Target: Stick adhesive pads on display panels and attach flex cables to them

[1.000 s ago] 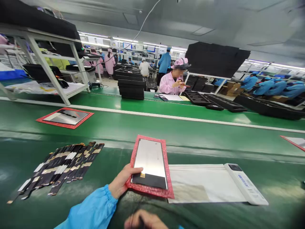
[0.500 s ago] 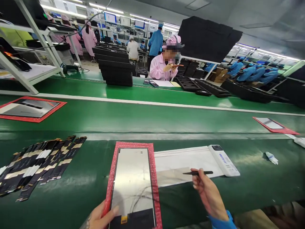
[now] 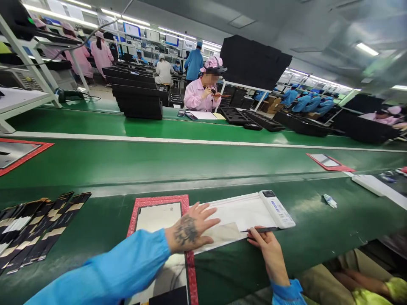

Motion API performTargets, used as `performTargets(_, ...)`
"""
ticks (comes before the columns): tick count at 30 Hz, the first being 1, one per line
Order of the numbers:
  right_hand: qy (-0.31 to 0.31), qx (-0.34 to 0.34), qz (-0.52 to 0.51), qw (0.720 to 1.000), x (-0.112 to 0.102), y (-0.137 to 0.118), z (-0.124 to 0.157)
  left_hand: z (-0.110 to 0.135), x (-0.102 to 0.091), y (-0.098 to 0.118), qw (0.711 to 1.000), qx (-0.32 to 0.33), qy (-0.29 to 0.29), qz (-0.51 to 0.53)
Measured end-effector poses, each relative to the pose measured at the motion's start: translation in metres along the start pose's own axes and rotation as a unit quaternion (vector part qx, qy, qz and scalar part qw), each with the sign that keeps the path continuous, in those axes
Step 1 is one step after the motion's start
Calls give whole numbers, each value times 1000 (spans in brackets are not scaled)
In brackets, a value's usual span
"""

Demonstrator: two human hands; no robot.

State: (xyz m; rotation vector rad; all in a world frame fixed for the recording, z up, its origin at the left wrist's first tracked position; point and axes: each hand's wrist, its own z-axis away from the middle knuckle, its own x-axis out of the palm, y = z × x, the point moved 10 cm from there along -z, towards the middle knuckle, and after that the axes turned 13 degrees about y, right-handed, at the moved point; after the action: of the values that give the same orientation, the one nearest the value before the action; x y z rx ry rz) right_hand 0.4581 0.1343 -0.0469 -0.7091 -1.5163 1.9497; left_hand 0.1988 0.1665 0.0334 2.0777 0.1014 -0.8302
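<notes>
My left hand (image 3: 190, 229) lies flat with fingers spread, across the right edge of a display panel (image 3: 157, 220) in a red tray (image 3: 144, 202) and onto the white sheet (image 3: 244, 212) beside it. My right hand (image 3: 266, 250) pinches thin black tweezers (image 3: 262, 230), whose tip rests at the sheet's near edge. A white device (image 3: 276, 208) lies along the sheet's right side. The blue sleeve hides the panel's lower left part.
Several dark flex strips (image 3: 38, 228) are fanned out at left. More red trays (image 3: 329, 162) with panels sit on the green conveyor belt (image 3: 190, 163). A small white scrap (image 3: 330, 200) lies to the right. Across the belt a person in pink (image 3: 203, 91) works beside black tray stacks (image 3: 140, 99).
My left hand left the tray's near corner and now reaches across the panel onto the white sheet. My right hand with the tweezers has stayed at the sheet's near edge. The view turned rightward.
</notes>
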Motion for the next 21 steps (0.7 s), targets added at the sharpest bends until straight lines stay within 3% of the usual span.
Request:
performTargets(3,3,-5,8,1000,-2,5,-2,-44,52,5,993,63,-97,11)
performTargets(6,-2,-10,18,1000,-2,8,-2,-63,77,-5,987,63,-150,13)
performTargets(12,-10,-5,34,999,-3,15,-2,-65,84,-22,982,12,-178,55)
performTargets(21,-12,15,38,999,-6,15,-1,-65,88,-19,978,45,-202,0)
